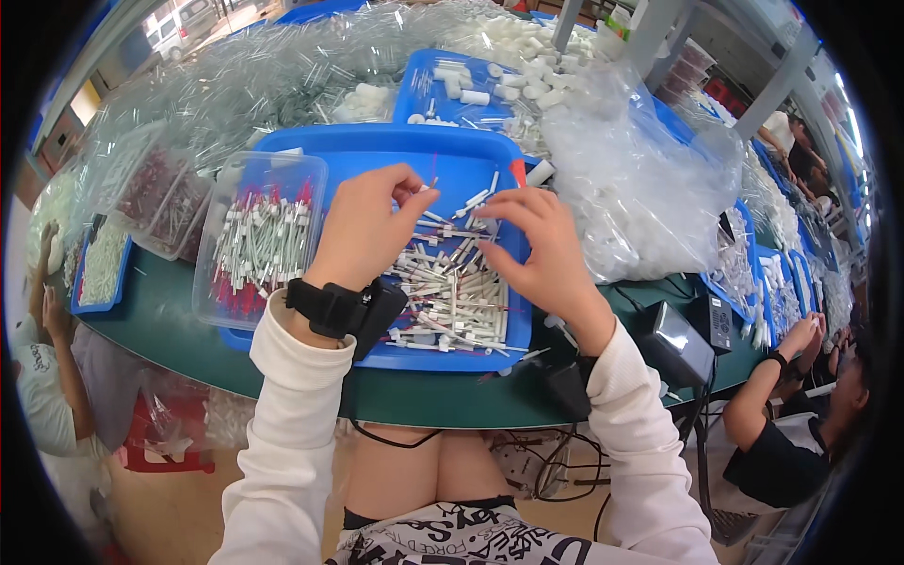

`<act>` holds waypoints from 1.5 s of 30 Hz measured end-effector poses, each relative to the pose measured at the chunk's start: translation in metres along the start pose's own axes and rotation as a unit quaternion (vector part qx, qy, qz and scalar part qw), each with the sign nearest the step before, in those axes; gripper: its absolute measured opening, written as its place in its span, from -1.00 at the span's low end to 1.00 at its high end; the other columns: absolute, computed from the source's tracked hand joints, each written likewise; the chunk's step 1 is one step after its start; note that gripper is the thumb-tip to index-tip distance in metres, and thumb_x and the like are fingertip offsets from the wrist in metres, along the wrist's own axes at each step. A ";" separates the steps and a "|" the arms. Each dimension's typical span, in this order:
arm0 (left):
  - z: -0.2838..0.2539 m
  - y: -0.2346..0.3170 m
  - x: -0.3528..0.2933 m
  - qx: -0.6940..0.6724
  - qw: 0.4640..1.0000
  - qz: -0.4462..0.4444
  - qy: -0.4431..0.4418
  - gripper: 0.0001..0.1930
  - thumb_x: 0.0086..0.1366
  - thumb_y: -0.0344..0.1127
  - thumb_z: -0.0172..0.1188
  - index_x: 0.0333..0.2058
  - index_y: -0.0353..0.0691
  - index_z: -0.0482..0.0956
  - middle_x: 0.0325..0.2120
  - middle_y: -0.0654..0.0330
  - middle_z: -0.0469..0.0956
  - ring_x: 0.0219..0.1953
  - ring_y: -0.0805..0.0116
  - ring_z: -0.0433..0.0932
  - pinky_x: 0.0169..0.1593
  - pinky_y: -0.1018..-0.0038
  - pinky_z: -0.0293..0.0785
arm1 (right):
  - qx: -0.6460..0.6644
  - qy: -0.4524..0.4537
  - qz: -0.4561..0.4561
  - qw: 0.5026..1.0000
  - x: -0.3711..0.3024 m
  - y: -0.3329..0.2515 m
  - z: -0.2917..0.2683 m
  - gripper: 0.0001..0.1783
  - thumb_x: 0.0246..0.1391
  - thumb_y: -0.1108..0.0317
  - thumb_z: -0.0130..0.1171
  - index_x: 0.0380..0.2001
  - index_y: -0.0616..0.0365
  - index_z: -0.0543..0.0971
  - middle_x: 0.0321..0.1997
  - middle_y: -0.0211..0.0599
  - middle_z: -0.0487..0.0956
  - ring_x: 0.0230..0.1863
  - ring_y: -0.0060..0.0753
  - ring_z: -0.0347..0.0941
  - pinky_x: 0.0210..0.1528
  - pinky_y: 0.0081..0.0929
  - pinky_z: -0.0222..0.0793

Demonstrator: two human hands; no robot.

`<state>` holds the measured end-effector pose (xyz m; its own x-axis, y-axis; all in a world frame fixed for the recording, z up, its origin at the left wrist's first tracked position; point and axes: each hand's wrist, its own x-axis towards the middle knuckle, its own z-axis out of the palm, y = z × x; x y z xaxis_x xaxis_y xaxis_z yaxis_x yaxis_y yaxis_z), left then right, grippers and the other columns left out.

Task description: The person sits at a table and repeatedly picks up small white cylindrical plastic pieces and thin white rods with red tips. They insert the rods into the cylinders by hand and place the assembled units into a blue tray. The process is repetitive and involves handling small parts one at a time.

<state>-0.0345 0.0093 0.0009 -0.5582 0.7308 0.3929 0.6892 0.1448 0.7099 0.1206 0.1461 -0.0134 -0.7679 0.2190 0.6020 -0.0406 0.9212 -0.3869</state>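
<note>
A large blue tray (386,139) lies before me with a pile of thin white stick-like parts (452,301), some with silvery ends. My left hand (367,226) is over the tray's middle, thumb and fingers pinched on a small white piece (433,185) with a thin reddish strand above it; its kind is too small to tell. To the right, my right hand (546,250) hovers above the pile with curved fingers and thumb apart, nothing visibly held. Several loose sticks lie close to its fingertips. A clear plastic box (202,273) of similar sticks with pinkish-red ends stands left of my left hand.
A clear bag of white pieces (631,207) bulges at the right. Behind stand another blue tray (414,85) and heaped clear plastic bags (217,85). Black devices (673,344) with cables sit right on the green table (443,400). Other people work at both sides.
</note>
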 end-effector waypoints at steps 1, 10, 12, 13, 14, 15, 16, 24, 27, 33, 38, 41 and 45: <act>0.002 0.002 0.001 -0.023 1.000 -0.004 -0.002 -0.79 0.12 -0.27 0.17 -0.45 -0.35 0.52 -0.64 0.21 0.46 -0.64 0.52 0.32 -0.54 0.56 0.23 | -0.026 -0.012 -0.004 1.000 -0.002 -0.002 0.002 -0.77 -0.25 0.39 0.21 -0.38 0.00 0.56 -0.25 -0.40 0.47 -0.10 -0.24 0.33 0.01 -0.28 0.14; -0.006 0.014 0.003 -0.365 0.913 -0.142 -0.112 -0.79 0.24 -0.27 0.06 -0.28 -0.30 0.51 -0.51 0.31 0.51 -0.53 0.66 0.38 -0.47 0.70 0.29 | -0.032 0.008 0.002 0.999 -0.004 0.003 0.012 -0.87 -0.22 0.43 0.18 -0.48 0.06 0.50 -0.29 -0.37 0.46 -0.14 -0.23 0.34 -0.01 -0.30 0.16; -0.006 0.021 0.000 -0.382 0.903 -0.144 -0.129 -0.78 0.25 -0.27 0.05 -0.24 -0.30 0.50 -0.46 0.28 0.52 -0.51 0.66 0.38 -0.46 0.70 0.31 | 0.009 0.011 0.025 1.000 -0.005 0.003 0.008 -0.86 -0.21 0.45 0.16 -0.47 0.08 0.49 -0.32 -0.34 0.46 -0.15 -0.20 0.35 -0.02 -0.31 0.17; -0.006 0.023 0.000 -0.391 0.898 -0.145 -0.139 -0.77 0.25 -0.27 0.05 -0.22 -0.31 0.50 -0.43 0.27 0.53 -0.51 0.66 0.39 -0.45 0.70 0.32 | 0.015 0.030 0.034 0.999 -0.004 0.003 0.007 -0.85 -0.21 0.45 0.15 -0.45 0.08 0.49 -0.32 -0.33 0.46 -0.15 -0.19 0.35 -0.02 -0.31 0.17; -0.007 0.023 -0.001 -0.385 0.903 -0.142 -0.126 -0.77 0.25 -0.28 0.05 -0.22 -0.31 0.50 -0.43 0.26 0.53 -0.51 0.66 0.38 -0.45 0.70 0.31 | 0.021 0.048 0.045 0.998 -0.003 0.004 0.006 -0.84 -0.20 0.46 0.14 -0.43 0.08 0.49 -0.32 -0.32 0.47 -0.16 -0.18 0.35 -0.02 -0.31 0.17; -0.007 0.023 -0.002 -0.380 0.908 -0.138 -0.114 -0.77 0.24 -0.28 0.06 -0.22 -0.32 0.51 -0.43 0.25 0.54 -0.51 0.66 0.38 -0.44 0.71 0.30 | 0.027 0.066 0.055 0.996 -0.002 0.004 0.006 -0.82 -0.20 0.46 0.14 -0.41 0.08 0.49 -0.33 -0.31 0.48 -0.16 -0.17 0.35 -0.03 -0.30 0.17; -0.008 0.023 -0.002 -0.374 0.912 -0.135 -0.101 -0.76 0.24 -0.29 0.06 -0.21 -0.32 0.51 -0.43 0.24 0.54 -0.52 0.66 0.38 -0.44 0.72 0.30 | 0.020 0.074 0.055 0.996 -0.001 0.007 0.004 -0.81 -0.19 0.46 0.13 -0.39 0.07 0.50 -0.32 -0.30 0.48 -0.15 -0.16 0.35 -0.02 -0.30 0.17; -0.047 0.046 -0.023 -0.132 0.988 -0.080 -0.008 -0.84 0.17 -0.39 0.12 -0.48 -0.41 0.50 -0.64 0.33 0.45 -0.57 0.65 0.36 -0.49 0.71 0.19 | -0.052 -0.010 -0.004 0.999 -0.003 0.003 -0.007 -0.72 -0.20 0.42 0.15 -0.29 -0.01 0.54 -0.23 -0.40 0.54 -0.01 -0.15 0.30 0.09 -0.22 0.08; -0.062 0.060 -0.040 -0.036 0.991 -0.117 -0.052 -0.83 0.15 -0.40 0.12 -0.52 -0.41 0.48 -0.70 0.32 0.41 -0.58 0.67 0.34 -0.50 0.71 0.16 | -0.064 -0.043 0.006 0.997 -0.006 0.007 -0.003 -0.74 -0.21 0.43 0.18 -0.33 -0.01 0.55 -0.28 -0.39 0.54 0.01 -0.15 0.29 0.11 -0.22 0.06; -0.062 0.043 -0.056 0.074 0.984 -0.158 -0.028 -0.86 0.10 -0.42 0.12 -0.47 -0.43 0.48 -0.63 0.08 0.53 -0.69 0.48 0.44 -0.59 0.59 0.29 | -0.065 0.004 0.030 0.997 -0.003 0.010 0.003 -0.76 -0.25 0.42 0.23 -0.38 0.02 0.56 -0.33 -0.36 0.51 -0.09 -0.20 0.33 0.01 -0.28 0.13; -0.057 0.034 -0.056 0.098 0.987 -0.110 -0.058 -0.76 0.01 -0.53 0.13 -0.27 -0.37 0.46 -0.44 0.05 0.58 -0.55 0.31 0.56 -0.49 0.51 0.44 | -0.005 0.031 -0.031 0.999 0.004 -0.021 0.002 -0.80 -0.24 0.38 0.24 -0.42 0.04 0.55 -0.34 -0.37 0.48 -0.18 -0.25 0.36 -0.08 -0.33 0.17; -0.049 0.013 -0.054 0.250 0.967 0.036 -0.046 -0.72 -0.03 -0.55 0.13 -0.25 -0.34 0.47 -0.40 0.06 0.55 -0.42 0.12 0.55 -0.38 0.38 0.47 | 0.012 0.008 -0.073 0.997 0.005 -0.030 0.007 -0.84 -0.22 0.38 0.23 -0.45 0.05 0.54 -0.35 -0.38 0.48 -0.22 -0.27 0.37 -0.10 -0.36 0.18; -0.033 0.015 -0.052 0.369 0.923 0.012 -0.112 -0.71 -0.06 -0.57 0.09 -0.27 -0.28 0.47 -0.41 0.06 0.49 -0.36 -0.01 0.50 -0.31 0.26 0.43 | 0.035 0.017 -0.029 0.999 0.001 -0.019 0.008 -0.89 -0.20 0.41 0.20 -0.48 0.08 0.54 -0.39 -0.36 0.49 -0.24 -0.26 0.37 -0.13 -0.36 0.20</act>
<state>-0.0104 -0.0488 0.0102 -0.4858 0.8473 0.2149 0.8733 0.4807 0.0789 0.1155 0.1263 -0.0108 -0.7406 0.1786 0.6478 -0.1293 0.9081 -0.3982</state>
